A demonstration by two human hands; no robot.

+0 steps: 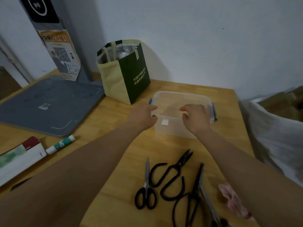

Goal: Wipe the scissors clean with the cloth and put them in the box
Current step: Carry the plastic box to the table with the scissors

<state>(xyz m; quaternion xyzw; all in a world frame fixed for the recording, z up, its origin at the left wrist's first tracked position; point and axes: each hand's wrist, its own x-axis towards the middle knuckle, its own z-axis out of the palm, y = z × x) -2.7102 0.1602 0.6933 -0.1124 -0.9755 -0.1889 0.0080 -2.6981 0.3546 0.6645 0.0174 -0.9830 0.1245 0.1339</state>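
Several scissors lie closest to the person on the wooden table, between the two forearms. Their handles are toward the body and their long axes run away toward the box, the blades pointing roughly at it. A pink cloth sits just right of them, partly hidden under the right forearm. Farther out, the left hand and right hand both curl their fingers on the near rim of the clear plastic box; whether its lid is on I cannot tell. By my judgement, wiping comes next, so both hands must draw back toward the body, the right being nearer the cloth. A green bag stands beyond, by the wall.
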